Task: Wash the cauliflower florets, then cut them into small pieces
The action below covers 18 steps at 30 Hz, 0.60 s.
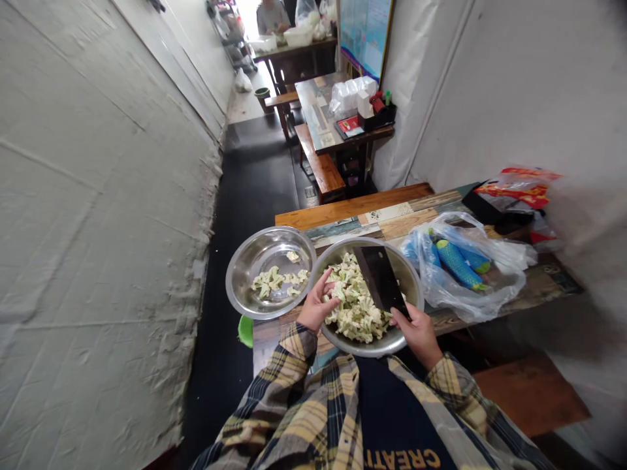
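A steel bowl full of cut cauliflower stands on the near table in front of me. My right hand grips a dark cleaver by its handle, and the broad blade hangs over the right part of the bowl. At the bowl's left rim is my left hand, its fingers apart over the cauliflower; no piece shows between them. A second steel bowl sits to the left with a few cauliflower florets in it.
On the right, a clear plastic bag holds long green vegetables in blue netting. A green container is below the left bowl. Further off are a bench, another table and a person behind a counter.
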### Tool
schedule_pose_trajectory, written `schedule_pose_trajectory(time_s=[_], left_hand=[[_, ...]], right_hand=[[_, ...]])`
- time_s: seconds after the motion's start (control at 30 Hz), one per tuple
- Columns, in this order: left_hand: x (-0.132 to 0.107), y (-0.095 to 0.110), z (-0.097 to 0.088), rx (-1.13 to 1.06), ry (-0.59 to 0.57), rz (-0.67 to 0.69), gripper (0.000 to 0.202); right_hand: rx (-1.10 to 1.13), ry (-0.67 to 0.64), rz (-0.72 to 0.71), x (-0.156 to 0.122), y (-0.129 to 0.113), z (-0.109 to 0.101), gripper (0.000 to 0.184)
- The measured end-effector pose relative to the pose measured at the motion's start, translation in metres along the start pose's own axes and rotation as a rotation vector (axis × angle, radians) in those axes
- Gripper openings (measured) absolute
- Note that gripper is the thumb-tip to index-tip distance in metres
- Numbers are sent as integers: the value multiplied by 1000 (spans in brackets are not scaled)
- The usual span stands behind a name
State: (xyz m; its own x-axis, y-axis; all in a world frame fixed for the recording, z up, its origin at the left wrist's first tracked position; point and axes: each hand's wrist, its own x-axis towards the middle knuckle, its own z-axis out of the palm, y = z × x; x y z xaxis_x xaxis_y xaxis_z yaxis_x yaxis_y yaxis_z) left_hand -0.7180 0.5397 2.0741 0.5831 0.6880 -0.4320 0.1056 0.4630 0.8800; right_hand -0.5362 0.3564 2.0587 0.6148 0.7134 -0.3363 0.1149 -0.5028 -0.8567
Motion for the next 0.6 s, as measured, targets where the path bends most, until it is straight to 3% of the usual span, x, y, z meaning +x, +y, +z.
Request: schedule_pose_trajectory(time_s=[0.2,0.37,0.47,0.53,0.6], left_hand=[[3,-7,-22,209,116,89,82],[13,-8,-80,609,398,192,46],[20,-6,-114,935,555,181,53],[23,-9,-122,1085,552,165,53],[23,-16,-114,1152,442,153,41]], right_hand=[[-18,-6,17,-6,0,8,48],[1,-22,33,-8,1,12,44],[-7,-18,51,-9,1,12,43],[-15,-16,54,-10,2,12,42],[-19,-17,57,-11,2,13,42]])
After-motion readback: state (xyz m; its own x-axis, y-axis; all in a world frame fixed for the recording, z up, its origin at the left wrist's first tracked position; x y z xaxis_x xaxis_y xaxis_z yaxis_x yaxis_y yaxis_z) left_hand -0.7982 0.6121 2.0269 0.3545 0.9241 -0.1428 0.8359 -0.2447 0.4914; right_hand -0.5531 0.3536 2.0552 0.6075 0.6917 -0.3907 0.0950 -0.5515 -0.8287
